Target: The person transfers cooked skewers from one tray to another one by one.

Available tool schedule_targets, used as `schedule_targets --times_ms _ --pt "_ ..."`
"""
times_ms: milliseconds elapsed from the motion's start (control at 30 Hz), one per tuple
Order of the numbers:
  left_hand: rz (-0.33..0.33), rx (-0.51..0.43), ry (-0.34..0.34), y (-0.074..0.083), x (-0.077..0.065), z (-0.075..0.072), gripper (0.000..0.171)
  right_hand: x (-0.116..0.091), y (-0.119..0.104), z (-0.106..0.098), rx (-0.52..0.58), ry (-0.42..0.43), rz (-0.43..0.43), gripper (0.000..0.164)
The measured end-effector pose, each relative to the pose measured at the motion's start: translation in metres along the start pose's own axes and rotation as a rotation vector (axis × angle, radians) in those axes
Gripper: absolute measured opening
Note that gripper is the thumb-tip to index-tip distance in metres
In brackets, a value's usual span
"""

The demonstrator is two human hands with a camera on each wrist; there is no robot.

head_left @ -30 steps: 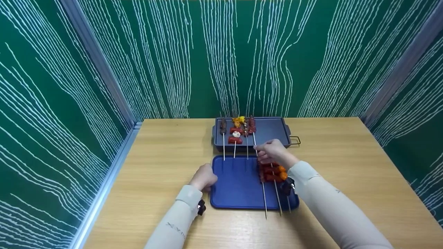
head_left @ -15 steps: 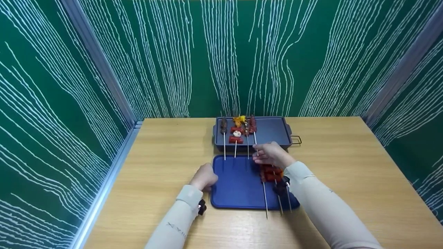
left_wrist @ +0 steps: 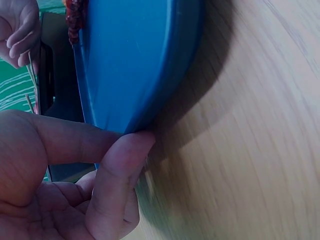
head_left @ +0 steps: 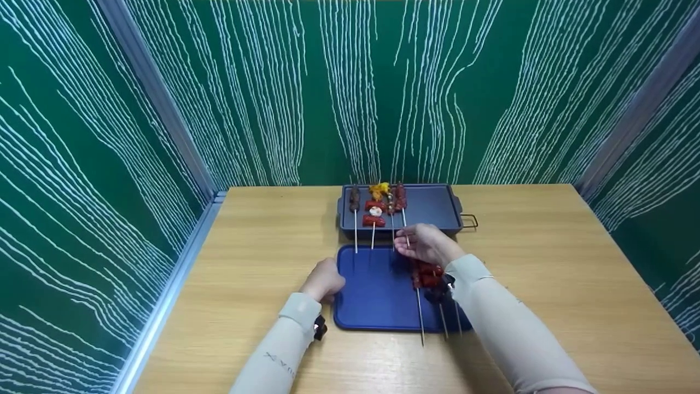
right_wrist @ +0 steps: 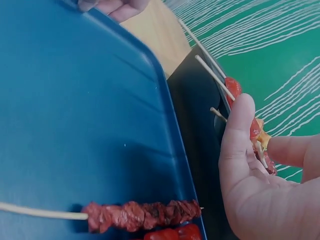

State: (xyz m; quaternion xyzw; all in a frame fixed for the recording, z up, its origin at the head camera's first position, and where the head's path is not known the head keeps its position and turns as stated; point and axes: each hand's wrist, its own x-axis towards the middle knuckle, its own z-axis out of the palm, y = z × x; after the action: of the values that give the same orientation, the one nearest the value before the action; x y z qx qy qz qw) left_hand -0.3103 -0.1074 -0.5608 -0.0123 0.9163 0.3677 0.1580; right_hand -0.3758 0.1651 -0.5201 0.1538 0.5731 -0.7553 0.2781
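Note:
My left hand pinches the left edge of the blue tray between thumb and forefinger. My right hand hovers at the near rim of the dark grill pan, fingers loosely spread around the bare stick of a red-brown meat skewer. In the right wrist view its thumb and fingers stand apart. Left of that skewer on the pan lie a thin skewer, a sausage-and-vegetable skewer and a dark meat skewer, sticks pointing toward me.
On the tray's right side lie a meat skewer and red-chunk skewers, partly hidden by the right wrist; their sticks overhang the near edge. The pan has a wire handle on its right. Green patterned walls enclose the wooden table.
My right hand has loosened from the red-brown meat skewer's stick, its fingers spreading and shifting slightly left. The skewer stays on the pan. My left hand holds the tray as before.

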Motion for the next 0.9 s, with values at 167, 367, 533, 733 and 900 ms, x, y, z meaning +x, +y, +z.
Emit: schedule_targets --times_ms 167,367,533,733,900 --pt "-0.011 0.000 0.005 0.001 0.000 0.000 0.020 0.003 -0.001 0.000 0.033 0.000 0.002 0.025" --pt "-0.012 0.000 0.009 0.002 0.000 0.001 0.018 0.004 -0.003 0.000 0.039 -0.002 0.000 0.025" --pt "0.004 -0.014 0.006 -0.010 0.012 0.007 0.017 0.003 -0.005 -0.001 0.020 -0.024 -0.020 0.028" --pt "0.005 -0.001 -0.009 -0.040 0.047 0.022 0.016 0.002 -0.006 -0.001 0.019 -0.025 -0.044 0.026" --pt "0.021 -0.005 0.010 -0.038 0.044 0.021 0.017 0.000 -0.008 -0.001 0.015 -0.023 -0.054 0.024"
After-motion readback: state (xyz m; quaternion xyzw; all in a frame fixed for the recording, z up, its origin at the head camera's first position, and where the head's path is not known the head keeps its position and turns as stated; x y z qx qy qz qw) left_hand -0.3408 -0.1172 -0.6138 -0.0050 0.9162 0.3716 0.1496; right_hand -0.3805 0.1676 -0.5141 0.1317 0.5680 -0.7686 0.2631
